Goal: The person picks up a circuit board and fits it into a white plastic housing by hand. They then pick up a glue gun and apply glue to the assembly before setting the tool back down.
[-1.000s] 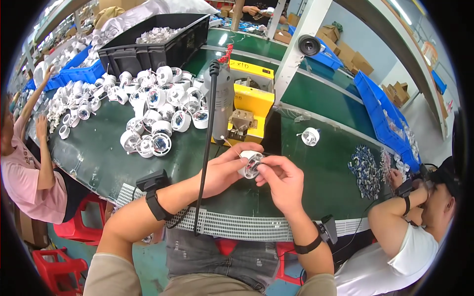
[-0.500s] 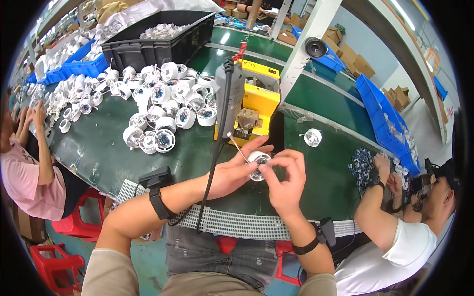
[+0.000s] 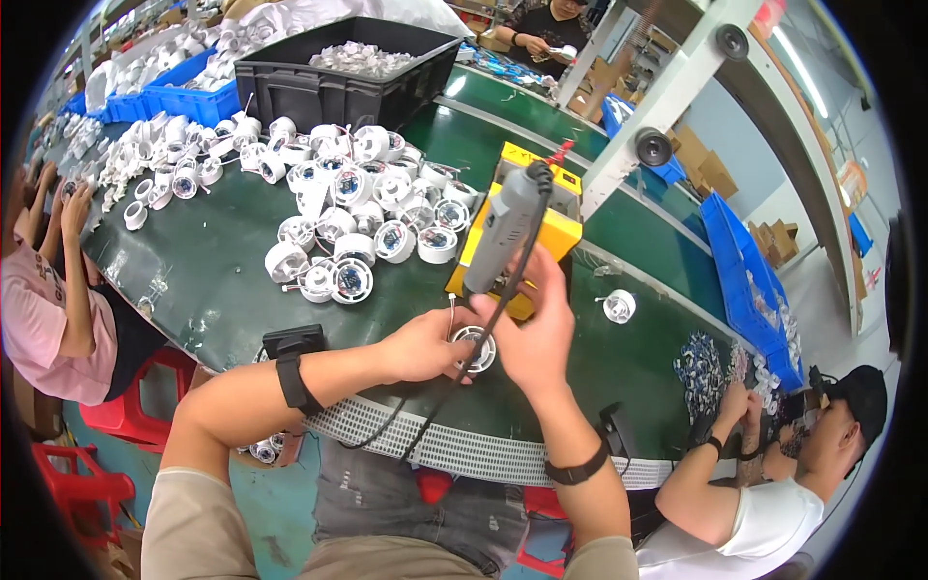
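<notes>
From the head view, the left hand (image 3: 418, 345) grips a round white housing (image 3: 476, 350) just above the green surface (image 3: 232, 280). The right hand (image 3: 536, 333) clasps the grey power screwdriver (image 3: 503, 227). Best keep the driver upright and the housing steady.

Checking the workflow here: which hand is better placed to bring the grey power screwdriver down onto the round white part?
Right. The right hand already grips the screwdriver, while the left hand holds the white part.
</notes>
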The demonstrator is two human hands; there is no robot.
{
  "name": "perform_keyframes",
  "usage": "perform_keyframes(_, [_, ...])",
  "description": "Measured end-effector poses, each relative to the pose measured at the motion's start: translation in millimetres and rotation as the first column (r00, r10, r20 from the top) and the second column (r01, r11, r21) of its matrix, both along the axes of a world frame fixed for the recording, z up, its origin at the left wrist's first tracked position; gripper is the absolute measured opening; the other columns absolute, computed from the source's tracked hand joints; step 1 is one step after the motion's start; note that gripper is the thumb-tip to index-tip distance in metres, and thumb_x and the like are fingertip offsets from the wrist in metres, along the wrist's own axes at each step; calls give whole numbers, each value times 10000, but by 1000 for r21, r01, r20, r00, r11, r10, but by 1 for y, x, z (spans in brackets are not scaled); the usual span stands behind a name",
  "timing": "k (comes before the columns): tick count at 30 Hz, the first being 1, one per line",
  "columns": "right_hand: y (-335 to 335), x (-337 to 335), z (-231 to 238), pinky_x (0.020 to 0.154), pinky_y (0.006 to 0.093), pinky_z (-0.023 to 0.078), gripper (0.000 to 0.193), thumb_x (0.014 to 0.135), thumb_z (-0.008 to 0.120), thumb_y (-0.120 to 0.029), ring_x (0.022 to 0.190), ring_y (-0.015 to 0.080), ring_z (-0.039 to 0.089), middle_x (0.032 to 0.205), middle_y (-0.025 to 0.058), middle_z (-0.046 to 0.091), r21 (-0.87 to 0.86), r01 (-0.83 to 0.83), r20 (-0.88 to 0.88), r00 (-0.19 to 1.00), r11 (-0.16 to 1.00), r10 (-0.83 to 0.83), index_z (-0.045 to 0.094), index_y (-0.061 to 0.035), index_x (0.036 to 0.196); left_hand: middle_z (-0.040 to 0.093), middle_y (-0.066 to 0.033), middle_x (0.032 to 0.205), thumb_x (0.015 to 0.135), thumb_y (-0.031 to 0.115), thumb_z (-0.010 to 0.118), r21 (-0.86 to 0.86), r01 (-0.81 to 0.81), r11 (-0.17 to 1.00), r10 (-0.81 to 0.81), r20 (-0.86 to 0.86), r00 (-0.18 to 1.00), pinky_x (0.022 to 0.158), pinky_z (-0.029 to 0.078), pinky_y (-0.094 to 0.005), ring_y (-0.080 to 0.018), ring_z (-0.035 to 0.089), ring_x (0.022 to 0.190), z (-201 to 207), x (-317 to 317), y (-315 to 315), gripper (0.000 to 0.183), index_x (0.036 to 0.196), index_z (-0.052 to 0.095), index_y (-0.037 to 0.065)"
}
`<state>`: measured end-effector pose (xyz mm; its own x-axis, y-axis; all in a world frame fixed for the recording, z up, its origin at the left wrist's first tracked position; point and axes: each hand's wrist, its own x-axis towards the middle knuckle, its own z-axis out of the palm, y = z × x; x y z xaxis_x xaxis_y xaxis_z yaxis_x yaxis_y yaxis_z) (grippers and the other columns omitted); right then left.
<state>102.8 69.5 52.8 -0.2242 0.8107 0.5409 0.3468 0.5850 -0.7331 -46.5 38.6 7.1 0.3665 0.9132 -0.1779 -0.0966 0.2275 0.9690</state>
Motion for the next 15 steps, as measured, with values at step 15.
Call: perform_keyframes(15, [57,-39,33,470,291,417,527,974,421,-148,502,143,456,694,62,455,75,40,-559,829,996,9,191,-89,1444,637,-158,1050,906,49,505,-72,-52,996,38,-180,983,709,602,-291,-201,687,837,12,-16,4,325,1219,526,-38])
